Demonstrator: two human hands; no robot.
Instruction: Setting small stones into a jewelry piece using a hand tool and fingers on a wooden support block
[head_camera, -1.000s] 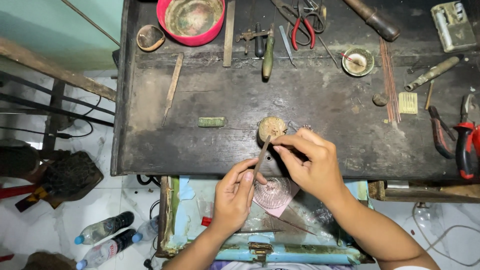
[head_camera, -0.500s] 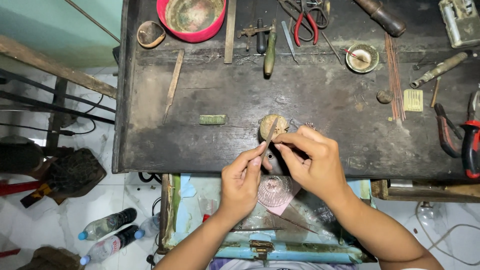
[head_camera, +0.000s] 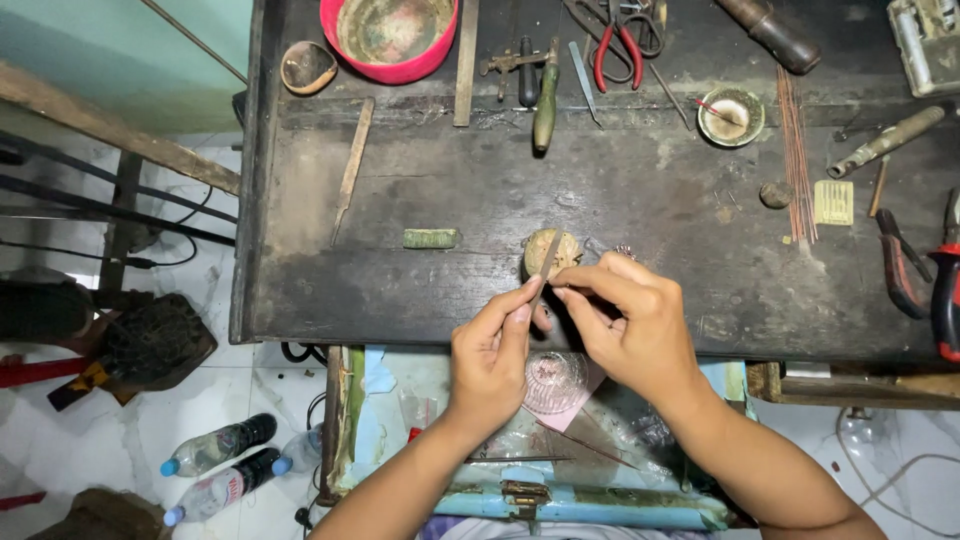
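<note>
My left hand (head_camera: 492, 356) and my right hand (head_camera: 632, 322) meet at the near edge of a dark wooden workbench (head_camera: 640, 215). Together the fingertips pinch a thin flat metal file (head_camera: 548, 255), which slants up over a small round tan block (head_camera: 563, 248) lying on the bench. What the fingers hold besides the file is too small to tell. Below the hands an open drawer (head_camera: 400, 420) holds a clear glass dish (head_camera: 553, 380) on pink paper.
On the bench lie a green bar (head_camera: 431, 238), a red bowl (head_camera: 392, 40), red-handled pliers (head_camera: 622, 40), a green-handled tool (head_camera: 544, 100), a small metal dish (head_camera: 731, 115), thin copper rods (head_camera: 797, 150) and more pliers (head_camera: 925, 275) at the right. Plastic bottles (head_camera: 215, 465) lie on the floor.
Both hands have risen slightly toward the bench edge, and the file now slants up over the round block. The grip looks the same.
</note>
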